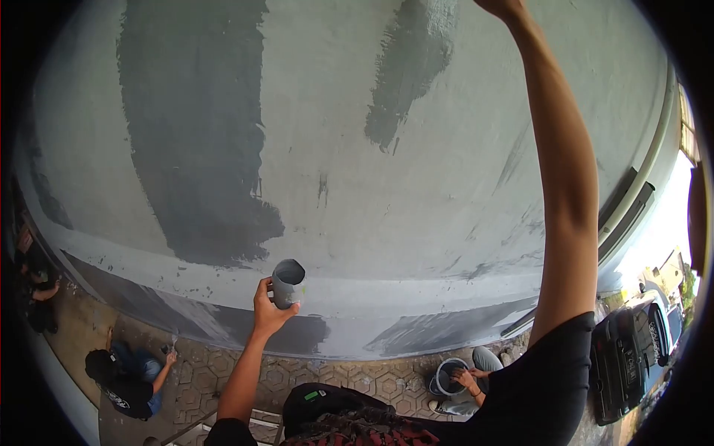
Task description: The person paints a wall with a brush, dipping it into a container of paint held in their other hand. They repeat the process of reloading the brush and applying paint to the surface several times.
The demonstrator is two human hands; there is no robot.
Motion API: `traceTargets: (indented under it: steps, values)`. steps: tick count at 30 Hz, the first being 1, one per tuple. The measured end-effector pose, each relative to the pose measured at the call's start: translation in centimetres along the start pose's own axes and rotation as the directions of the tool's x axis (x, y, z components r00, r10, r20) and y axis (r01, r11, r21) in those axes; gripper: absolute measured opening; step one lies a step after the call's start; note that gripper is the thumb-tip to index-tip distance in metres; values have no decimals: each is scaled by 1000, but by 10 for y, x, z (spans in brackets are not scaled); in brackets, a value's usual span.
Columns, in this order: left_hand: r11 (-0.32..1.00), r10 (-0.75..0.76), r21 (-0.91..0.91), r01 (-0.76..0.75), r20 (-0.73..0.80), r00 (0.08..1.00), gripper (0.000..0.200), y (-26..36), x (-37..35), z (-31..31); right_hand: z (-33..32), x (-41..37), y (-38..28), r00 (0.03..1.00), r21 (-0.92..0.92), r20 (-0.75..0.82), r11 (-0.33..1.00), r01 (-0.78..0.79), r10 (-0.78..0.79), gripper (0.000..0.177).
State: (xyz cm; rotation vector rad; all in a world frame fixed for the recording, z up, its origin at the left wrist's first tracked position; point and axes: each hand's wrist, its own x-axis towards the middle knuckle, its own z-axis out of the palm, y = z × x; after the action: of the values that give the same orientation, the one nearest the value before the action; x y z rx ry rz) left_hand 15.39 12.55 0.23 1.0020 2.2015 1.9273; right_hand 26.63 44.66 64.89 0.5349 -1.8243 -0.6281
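Note:
My left hand point(269, 311) is wrapped round a grey paint cup point(284, 294), held upright in front of the wall's lower ledge. Grey paint coats the inside of the cup. High at the top edge, my right hand point(504, 6) is only partly in view, with its fingers cut off by the frame. That arm is stretched up along the pale grey wall point(320, 134). Near the right hand, a darker paint patch point(409, 70) runs down the wall. A wide dark painted band point(193, 141) covers the wall further left.
Below, a person point(134, 379) crouches on the paving point(208, 375) at the left. Another person's hands point(467, 380) are at a bucket point(446, 368). Ladder-like rails point(264, 424) show beneath me. A pipe point(647, 163) and a dark car point(625, 360) are at the right.

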Motion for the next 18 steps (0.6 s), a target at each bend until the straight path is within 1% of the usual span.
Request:
traceTargets:
  steps: [1,3,4,5,6,7,8,9,10,11,12,14,16,18]
  values:
    - [1000,7,-15,-7,3,1000,79,-2,1,1,14,-13,-16,994,89,82,993,-84,76,9]
    - [999,14,-31,-13,12,1000,79,-6,1,5,50,-55,-35,990,70,45,989,129,-133,16]
    - [998,10,-61,-9,8,1000,80,-7,-1,8,66,-84,-63,987,91,160,996,13,-28,16]
    - [996,7,-91,-7,2,1000,80,-8,-2,10,78,-110,-90,975,128,217,992,22,-50,14]
    - [996,8,-88,-8,8,1000,80,-11,-5,12,87,-133,-115,942,162,334,987,-20,-35,12]
    - [994,4,-108,-4,1,1000,80,-15,-8,15,95,-157,-140,915,237,398,971,-42,-58,11]
    - [992,-1,-129,0,-7,1000,81,-16,-10,16,98,-173,-160,885,310,458,948,-68,-87,10]
    - [987,-23,-160,26,19,1000,81,-12,-13,15,94,-176,-173,885,310,458,948,-71,-84,10]
    - [987,-21,-159,23,18,1000,81,-14,-14,11,89,-176,-182,854,379,515,913,-153,-71,9]
    - [986,-21,-164,29,50,999,81,-17,-16,10,87,-170,-183,821,437,567,870,-229,-68,8]
    - [985,-21,-169,34,82,996,81,-20,-16,8,88,-160,-175,824,434,562,873,-221,-71,8]
    - [989,-3,-151,12,56,998,82,-23,-17,8,92,-134,-141,901,371,421,926,-68,-103,10]
    - [991,8,-132,-4,35,999,82,-28,-22,10,90,-102,-101,931,272,365,959,-79,-27,17]
    - [986,4,-168,-6,-9,1000,82,-34,-21,13,85,-72,-73,982,202,174,979,37,-73,18]
